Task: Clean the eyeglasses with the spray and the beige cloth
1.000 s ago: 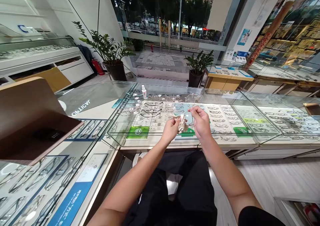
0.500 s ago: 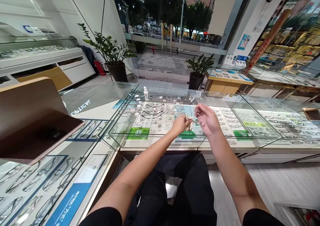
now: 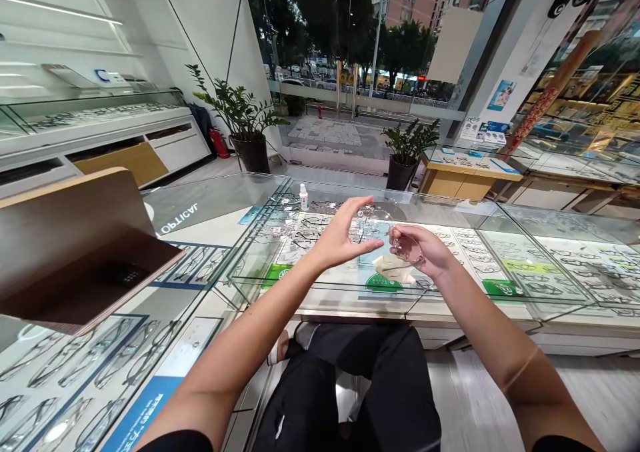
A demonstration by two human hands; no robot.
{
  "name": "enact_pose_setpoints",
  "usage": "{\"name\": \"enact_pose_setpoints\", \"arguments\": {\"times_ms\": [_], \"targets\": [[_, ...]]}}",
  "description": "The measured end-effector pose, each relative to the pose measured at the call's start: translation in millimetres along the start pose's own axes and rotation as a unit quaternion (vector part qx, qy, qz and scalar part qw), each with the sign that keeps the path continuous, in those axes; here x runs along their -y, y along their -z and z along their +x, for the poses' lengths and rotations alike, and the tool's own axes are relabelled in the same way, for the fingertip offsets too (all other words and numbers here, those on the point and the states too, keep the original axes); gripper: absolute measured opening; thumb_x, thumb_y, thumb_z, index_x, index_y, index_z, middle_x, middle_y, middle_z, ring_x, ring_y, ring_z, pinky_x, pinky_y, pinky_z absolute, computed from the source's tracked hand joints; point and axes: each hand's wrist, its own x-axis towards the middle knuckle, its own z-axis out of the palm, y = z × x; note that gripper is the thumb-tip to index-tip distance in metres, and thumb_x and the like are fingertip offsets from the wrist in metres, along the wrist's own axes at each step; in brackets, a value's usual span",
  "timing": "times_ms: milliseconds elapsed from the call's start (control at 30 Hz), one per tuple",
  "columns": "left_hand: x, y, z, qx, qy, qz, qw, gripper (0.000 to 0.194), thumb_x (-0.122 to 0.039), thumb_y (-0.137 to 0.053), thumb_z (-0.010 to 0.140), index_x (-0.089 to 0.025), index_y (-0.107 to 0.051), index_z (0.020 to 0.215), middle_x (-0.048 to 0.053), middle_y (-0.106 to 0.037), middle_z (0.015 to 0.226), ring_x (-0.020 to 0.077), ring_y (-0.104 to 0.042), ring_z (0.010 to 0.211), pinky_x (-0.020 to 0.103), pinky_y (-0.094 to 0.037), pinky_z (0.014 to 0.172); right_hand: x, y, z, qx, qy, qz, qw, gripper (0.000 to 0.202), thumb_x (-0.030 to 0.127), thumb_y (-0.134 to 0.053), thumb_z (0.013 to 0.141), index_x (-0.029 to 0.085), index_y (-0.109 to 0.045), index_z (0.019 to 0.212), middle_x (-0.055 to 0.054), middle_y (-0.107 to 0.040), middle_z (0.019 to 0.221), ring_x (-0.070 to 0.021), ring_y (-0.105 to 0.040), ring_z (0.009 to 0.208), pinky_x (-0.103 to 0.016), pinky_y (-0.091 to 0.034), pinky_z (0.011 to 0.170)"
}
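Note:
My right hand point(image 3: 425, 249) holds a pair of thin-rimmed glasses point(image 3: 409, 248) by pinched fingers, above the glass counter. Just left of it, my left hand point(image 3: 345, 235) is spread, thumb and fingers apart, with nothing between them. A crumpled pale cloth point(image 3: 395, 269) lies on the glass below both hands, beside a green label point(image 3: 383, 282). Beyond my left hand stands a small white bottle point(image 3: 304, 197) on the counter. Rows of glasses point(image 3: 310, 229) show through the glass top.
The glass display counter point(image 3: 500, 305) runs across in front of me. A dark brown panel point(image 3: 75, 239) rises at the left above more glasses. Potted plants point(image 3: 250, 152) stand beyond the counter, near the window. My legs are below its front edge.
My left hand has opened and moved up and left, away from my right hand. The pale cloth now lies on the glass. The whole view has shifted slightly.

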Motion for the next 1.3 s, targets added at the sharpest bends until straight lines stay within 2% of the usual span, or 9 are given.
{"name": "enact_pose_setpoints", "arguments": {"times_ms": [167, 333, 500, 600, 733, 800, 867, 1067, 1300], "targets": [[-6.3, 20.7, 10.0, 0.012, 0.038, 0.026, 0.999, 0.056, -0.057, -0.081, 0.085, -0.024, -0.071, 0.128, 0.008, -0.075, 0.118, 0.024, -0.07, 0.107, 0.041, -0.059, 0.096, 9.2, -11.8, 19.1, 0.033, -0.024, -0.039, 0.998, 0.03, 0.037, -0.09, 0.069, 0.016, -0.07, 0.067, 0.001, -0.058, 0.075, -0.0101, -0.052, 0.069, -0.026, -0.046, 0.066], [1.2, 40.7, 22.3, -0.001, 0.047, 0.027, 0.999, 0.057, -0.055, -0.086, 0.079, -0.025, -0.072, 0.126, 0.007, -0.077, 0.119, 0.0223, -0.074, 0.104, 0.038, -0.065, 0.088, 30.2, -22.3, 45.5, 0.042, -0.029, -0.095, 0.994, 0.032, 0.041, -0.091, 0.066, 0.016, -0.07, 0.065, 0.0, -0.059, 0.072, -0.011, -0.052, 0.068, -0.027, -0.045, 0.067], [9.0, 68.1, 61.3, -0.082, -0.035, 0.073, 0.993, 0.052, -0.053, -0.087, 0.079, -0.023, -0.074, 0.121, 0.007, -0.077, 0.108, 0.0189, -0.074, 0.095, 0.034, -0.067, 0.082, 84.1, -28.8, 70.4, 0.049, 0.113, -0.252, 0.96, 0.033, 0.053, -0.076, 0.082, 0.02, -0.078, 0.088, -0.005, -0.071, 0.092, -0.0179, -0.061, 0.084, -0.033, -0.049, 0.078], [10.7, 87.4, 94.8, -0.179, -0.113, 0.113, 0.971, 0.054, -0.052, -0.087, 0.08, -0.023, -0.073, 0.123, 0.007, -0.076, 0.107, 0.0182, -0.074, 0.096, 0.034, -0.067, 0.084, 111.7, -28.6, 78.5, -0.044, 0.316, -0.336, 0.886, 0.046, 0.057, -0.069, 0.088, 0.029, -0.071, 0.125, -0.007, -0.07, 0.122, -0.0251, -0.063, 0.116, -0.043, -0.052, 0.098], [10.5, 102.4, 133.9, -0.27, -0.208, 0.134, 0.93, 0.053, -0.05, -0.086, 0.083, -0.028, -0.071, 0.129, 0.006, -0.073, 0.117, 0.0184, -0.072, 0.106, 0.034, -0.066, 0.09, 111.2, -35.1, 89.7, -0.18, 0.546, -0.398, 0.715, 0.077, 0.056, -0.075, 0.085, 0.034, -0.046, 0.153, -0.01, -0.052, 0.154, -0.0318, -0.053, 0.141, -0.052, -0.054, 0.106], [12.7, 101.6, 145.1, -0.297, -0.242, 0.143, 0.912, 0.055, -0.049, -0.087, 0.082, -0.032, -0.071, 0.131, 0.005, -0.071, 0.12, 0.0193, -0.071, 0.11, 0.034, -0.066, 0.093, 99.2, -41.4, 99.3, -0.262, 0.613, -0.42, 0.617, 0.086, 0.055, -0.075, 0.085, 0.036, -0.035, 0.159, -0.012, -0.044, 0.16, -0.0349, -0.05, 0.145, -0.056, -0.055, 0.105], [18.4, 95.4, 148.4, -0.313, -0.257, 0.146, 0.903, 0.057, -0.048, -0.088, 0.081, -0.034, -0.07, 0.133, 0.005, -0.07, 0.121, 0.0195, -0.071, 0.11, 0.034, -0.066, 0.093, 85.7, -46.3, 110.8, -0.313, 0.636, -0.425, 0.563, 0.087, 0.053, -0.073, 0.089, 0.037, -0.029, 0.163, -0.013, -0.044, 0.16, -0.036, -0.051, 0.144, -0.057, -0.057, 0.102], [51.9, 67.2, 130.4, -0.34, -0.21, 0.113, 0.91, 0.056, -0.042, -0.088, 0.083, -0.032, -0.069, 0.135, 0.004, -0.069, 0.118, 0.018, -0.071, 0.105, 0.033, -0.068, 0.09, 59.8, -44.0, 137.2, -0.295, 0.659, -0.399, 0.565, 0.06, 0.04, -0.072, 0.095, 0.035, -0.051, 0.151, -0.009, -0.065, 0.135, -0.0298, -0.066, 0.123, -0.049, -0.064, 0.092], [73.8, 57.0, 131.1, -0.376, -0.191, 0.083, 0.903, 0.063, -0.046, -0.09, 0.08, -0.027, -0.062, 0.134, 0.007, -0.068, 0.125, 0.0231, -0.07, 0.12, 0.038, -0.066, 0.1, 58.7, -41.5, 136.6, -0.297, 0.642, -0.42, 0.569, 0.053, 0.038, -0.073, 0.095, 0.034, -0.057, 0.145, -0.009, -0.063, 0.133, -0.0278, -0.064, 0.121, -0.045, -0.066, 0.087]]}}
